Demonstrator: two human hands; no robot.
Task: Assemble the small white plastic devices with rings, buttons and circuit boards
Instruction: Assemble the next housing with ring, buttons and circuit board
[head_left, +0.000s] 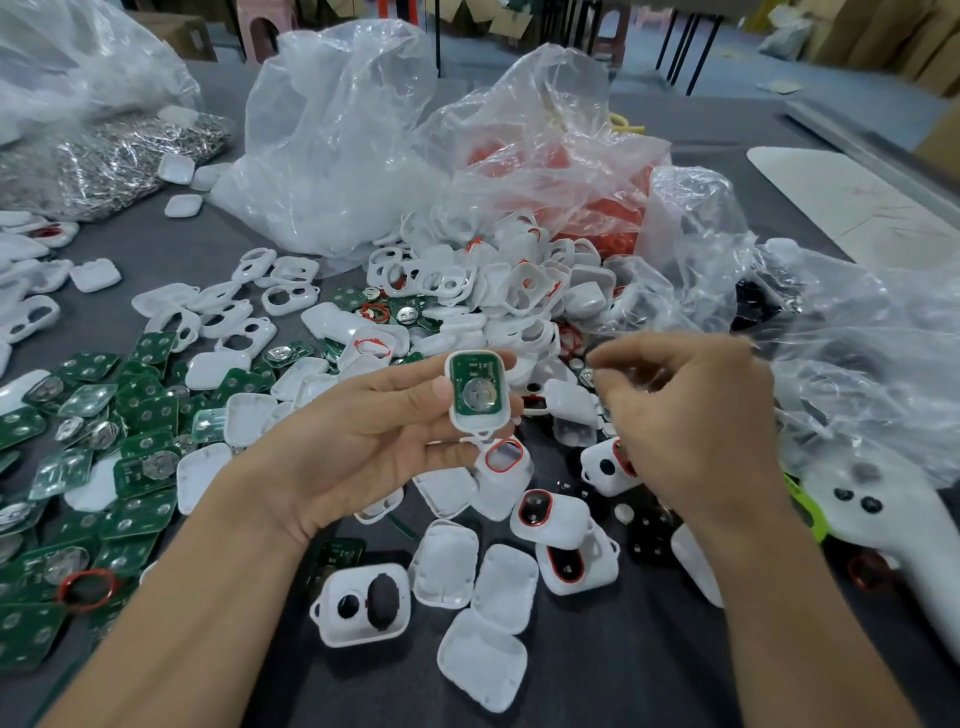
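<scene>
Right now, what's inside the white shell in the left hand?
The white shell in the left hand holds a green circuit board with a round metal battery contact. Anything under the board is covered.

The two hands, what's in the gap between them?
In the head view, nothing bridges the gap between the left hand holding the white shell with its green board and the right hand; loose white shells lie on the table below.
</scene>
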